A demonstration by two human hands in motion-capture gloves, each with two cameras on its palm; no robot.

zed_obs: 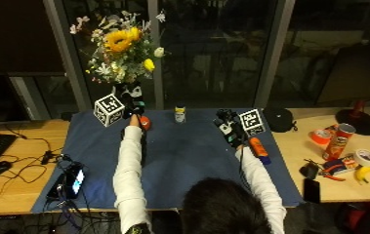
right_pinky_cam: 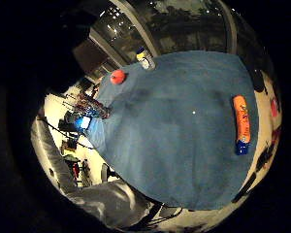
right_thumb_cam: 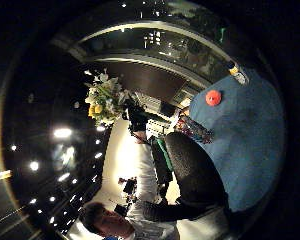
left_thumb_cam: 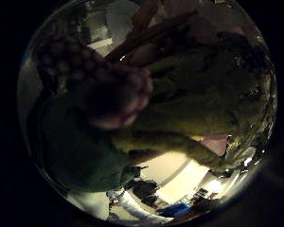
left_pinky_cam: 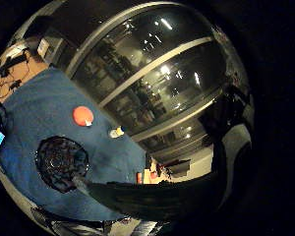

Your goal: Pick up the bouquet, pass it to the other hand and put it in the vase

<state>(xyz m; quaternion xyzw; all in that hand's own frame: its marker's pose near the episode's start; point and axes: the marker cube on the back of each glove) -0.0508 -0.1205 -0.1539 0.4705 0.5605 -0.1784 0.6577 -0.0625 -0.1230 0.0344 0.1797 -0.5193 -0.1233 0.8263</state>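
Observation:
My left hand is raised over the far left of the blue mat and grips the stems of the bouquet. The bouquet stands upright, with a sunflower, yellow and white blooms; its leaves fill the left thumb side view. A dark glass vase stands on the mat below that hand, and the left forearm mostly hides it in the outside view. The right hand hovers over the mat's far right, fingers relaxed, holding nothing and well apart from the bouquet.
On the mat lie a red round object, a small bottle and an orange tube beside the right hand. A phone sits at the mat's left edge. A crisps can, tape rolls and a banana lie at the right.

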